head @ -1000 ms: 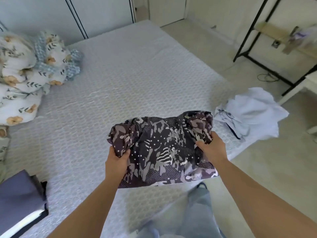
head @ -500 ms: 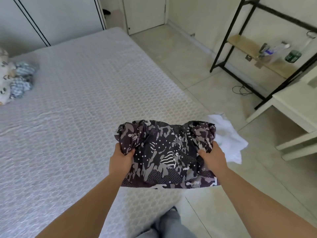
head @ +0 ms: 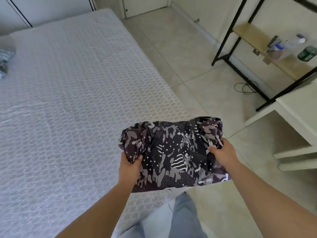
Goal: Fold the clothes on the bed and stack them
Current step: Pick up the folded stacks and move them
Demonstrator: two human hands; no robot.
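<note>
A dark camouflage-patterned garment (head: 173, 152), folded into a thick bundle, hangs in the air over the bed's right corner. My left hand (head: 129, 166) grips its left end, thumb on top. At the right end my right hand (head: 221, 152) holds the cloth, fingers curled under it. The bed (head: 68, 103), covered in a white textured sheet, fills the left half of the view. The white garment seen earlier is hidden behind the bundle.
A patterned blue-and-white cloth (head: 5, 60) shows at the far left edge of the bed. A black metal shelf (head: 257, 47) with bottles stands at the right wall, and a white table (head: 298, 114) is beside it. Tiled floor (head: 180, 54) lies to the bed's right.
My view has swung right: the floral bedding and dark folded item left the frame. The white garment is now covered by the bundle. Both hands keep the same hold.
</note>
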